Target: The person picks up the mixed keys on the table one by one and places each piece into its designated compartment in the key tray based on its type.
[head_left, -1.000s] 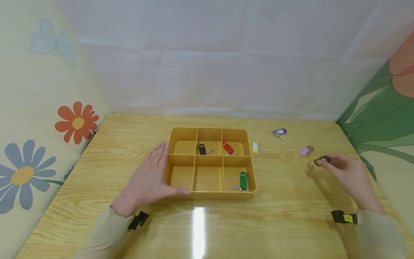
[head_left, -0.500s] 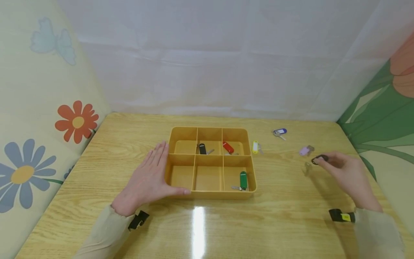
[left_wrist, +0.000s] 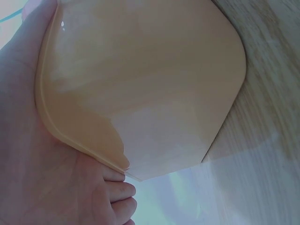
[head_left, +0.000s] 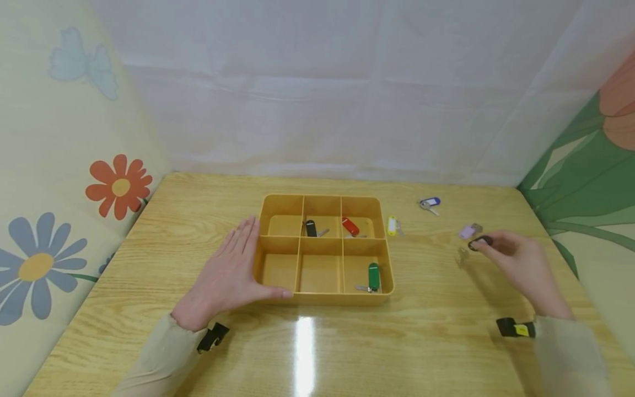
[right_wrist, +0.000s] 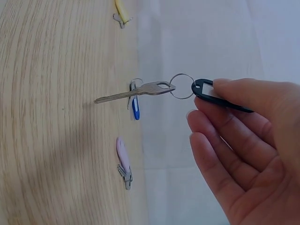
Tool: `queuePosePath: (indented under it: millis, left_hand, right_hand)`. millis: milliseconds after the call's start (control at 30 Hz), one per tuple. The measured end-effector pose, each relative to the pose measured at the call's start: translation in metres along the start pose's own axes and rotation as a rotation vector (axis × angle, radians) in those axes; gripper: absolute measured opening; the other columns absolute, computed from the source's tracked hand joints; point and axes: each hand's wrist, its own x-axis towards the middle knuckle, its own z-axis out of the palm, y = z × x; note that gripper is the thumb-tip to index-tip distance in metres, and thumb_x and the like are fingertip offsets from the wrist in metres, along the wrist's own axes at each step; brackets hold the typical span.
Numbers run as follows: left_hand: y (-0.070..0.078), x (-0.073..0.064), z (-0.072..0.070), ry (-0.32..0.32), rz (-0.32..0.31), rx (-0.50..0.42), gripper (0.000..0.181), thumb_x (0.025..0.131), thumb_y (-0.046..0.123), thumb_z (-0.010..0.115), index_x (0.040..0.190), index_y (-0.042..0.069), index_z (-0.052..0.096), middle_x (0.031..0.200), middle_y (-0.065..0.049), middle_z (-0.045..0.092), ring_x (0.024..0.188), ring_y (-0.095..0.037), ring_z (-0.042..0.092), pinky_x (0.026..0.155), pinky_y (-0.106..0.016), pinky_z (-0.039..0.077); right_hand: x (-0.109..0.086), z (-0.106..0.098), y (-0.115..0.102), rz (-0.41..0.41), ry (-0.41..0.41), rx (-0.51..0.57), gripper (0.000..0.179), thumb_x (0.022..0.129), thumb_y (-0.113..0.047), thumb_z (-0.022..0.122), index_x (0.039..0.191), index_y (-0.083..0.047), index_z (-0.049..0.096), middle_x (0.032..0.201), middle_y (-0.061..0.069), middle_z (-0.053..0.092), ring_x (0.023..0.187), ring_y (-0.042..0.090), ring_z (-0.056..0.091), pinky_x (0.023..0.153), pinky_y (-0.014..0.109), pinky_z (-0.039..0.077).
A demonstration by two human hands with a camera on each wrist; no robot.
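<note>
A yellow six-compartment box (head_left: 322, 299) stands on the table. My left hand (head_left: 227, 275) lies along its left side with straight fingers, the thumb reaching over the front rim; the left wrist view shows the box wall (left_wrist: 154, 84) against the palm. Between thumb and fingers my right hand (head_left: 521, 264) pinches a black key tag (right_wrist: 218, 99), held above the table right of the box. From its ring hangs a silver key (right_wrist: 136, 91). Inside the box are a black tag with key (head_left: 310, 228), a red one (head_left: 350, 225) and a green one (head_left: 373, 275), each in its own compartment.
Loose on the table right of the box lie a yellow key tag (head_left: 392, 225), a blue key tag (head_left: 429, 202) and a purple key tag (head_left: 467, 231), each with a key. A white cloth (head_left: 317, 110) hangs behind the table, with flower-printed panels (head_left: 44, 165) at both sides.
My right hand has moved a little to the left with the black key tag, its key swinging along. My left hand and the box have stayed in place.
</note>
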Motion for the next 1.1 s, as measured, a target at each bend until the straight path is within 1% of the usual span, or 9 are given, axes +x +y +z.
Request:
queuePosePath:
  millis: [133, 233, 433, 500, 567, 667, 733, 967, 1100]
  left_hand:
    - [0.000, 0.000, 0.001, 0.001, 0.000, 0.004, 0.149, 0.064, 0.099, 0.051, 0.161, 0.001, -0.007, 0.168, -0.016, -0.009, 0.154, -0.029, -0.004, 0.124, -0.051, 0.009]
    - [0.000, 0.000, 0.001, 0.002, 0.001, 0.005, 0.149, 0.064, 0.099, 0.051, 0.161, 0.002, -0.008, 0.168, -0.016, -0.009, 0.154, -0.031, -0.002, 0.123, -0.051, 0.010]
    - [0.000, 0.000, 0.001, -0.004, -0.001, 0.003, 0.149, 0.065, 0.099, 0.051, 0.161, 0.001, -0.007, 0.168, -0.016, -0.008, 0.154, -0.030, -0.004, 0.124, -0.051, 0.009]
    - [0.000, 0.000, 0.001, -0.003, -0.002, 0.004, 0.149, 0.065, 0.099, 0.051, 0.161, 0.001, -0.007, 0.168, -0.016, -0.008, 0.154, -0.029, -0.004, 0.124, -0.051, 0.009]
    - [0.000, 0.000, 0.001, -0.001, -0.002, 0.003, 0.149, 0.065, 0.099, 0.051, 0.161, 0.001, -0.007, 0.168, -0.016, -0.008, 0.154, -0.029, -0.004, 0.124, -0.051, 0.009]
    - [0.000, 0.000, 0.001, 0.001, -0.002, 0.002, 0.149, 0.065, 0.099, 0.051, 0.161, 0.001, -0.007, 0.168, -0.016, -0.009, 0.154, -0.029, -0.004, 0.124, -0.051, 0.009]
    - [0.000, 0.000, 0.001, 0.002, -0.001, 0.002, 0.149, 0.064, 0.099, 0.051, 0.161, 0.001, -0.007, 0.168, -0.016, -0.009, 0.154, -0.029, -0.005, 0.124, -0.050, 0.009]
    - [0.000, 0.000, 0.001, 0.001, -0.001, 0.002, 0.149, 0.064, 0.099, 0.051, 0.161, 0.000, -0.005, 0.168, -0.016, -0.007, 0.154, -0.030, -0.003, 0.124, -0.051, 0.009]
    - [0.001, -0.001, 0.001, -0.002, -0.003, -0.002, 0.149, 0.064, 0.099, 0.051, 0.161, 0.000, -0.005, 0.168, -0.016, -0.007, 0.154, -0.030, -0.003, 0.124, -0.051, 0.009]
  right_hand:
    - [0.001, 0.002, -0.002, -0.005, 0.002, -0.003, 0.034, 0.099, -0.031, 0.071, 0.113, -0.001, 0.073, 0.105, 0.021, 0.073, 0.080, -0.011, 0.057, 0.061, 0.014, 0.050]
    - [0.002, 0.003, -0.003, -0.017, 0.001, -0.007, 0.031, 0.098, -0.032, 0.071, 0.112, -0.004, 0.074, 0.104, 0.019, 0.074, 0.081, -0.009, 0.059, 0.061, 0.015, 0.051]
    - [0.003, 0.004, -0.009, -0.025, 0.000, -0.018, 0.031, 0.098, -0.032, 0.071, 0.110, -0.003, 0.074, 0.105, 0.019, 0.074, 0.084, 0.008, 0.065, 0.061, 0.017, 0.052]
    - [0.003, 0.005, -0.012, -0.029, 0.005, -0.019, 0.031, 0.098, -0.031, 0.071, 0.109, -0.003, 0.075, 0.104, 0.019, 0.074, 0.084, 0.010, 0.065, 0.060, 0.018, 0.052]
    - [0.003, 0.005, -0.014, -0.037, 0.010, -0.017, 0.030, 0.098, -0.031, 0.072, 0.109, -0.003, 0.075, 0.104, 0.019, 0.074, 0.083, 0.006, 0.064, 0.061, 0.017, 0.052]
    - [0.003, 0.006, -0.017, -0.045, 0.016, -0.012, 0.030, 0.098, -0.029, 0.072, 0.110, -0.002, 0.075, 0.104, 0.019, 0.074, 0.081, -0.005, 0.061, 0.061, 0.016, 0.051]
    - [0.003, 0.007, -0.019, -0.049, 0.015, -0.004, 0.030, 0.098, -0.030, 0.072, 0.111, -0.002, 0.075, 0.105, 0.018, 0.074, 0.081, -0.009, 0.059, 0.062, 0.015, 0.051]
    - [0.004, 0.010, -0.028, -0.063, 0.007, 0.019, 0.030, 0.098, -0.029, 0.072, 0.112, -0.003, 0.075, 0.103, 0.015, 0.075, 0.083, -0.001, 0.064, 0.064, 0.014, 0.051]
    - [0.004, 0.012, -0.033, -0.071, 0.006, 0.021, 0.026, 0.098, -0.029, 0.071, 0.110, -0.006, 0.075, 0.102, 0.011, 0.075, 0.083, -0.005, 0.063, 0.066, 0.013, 0.051]
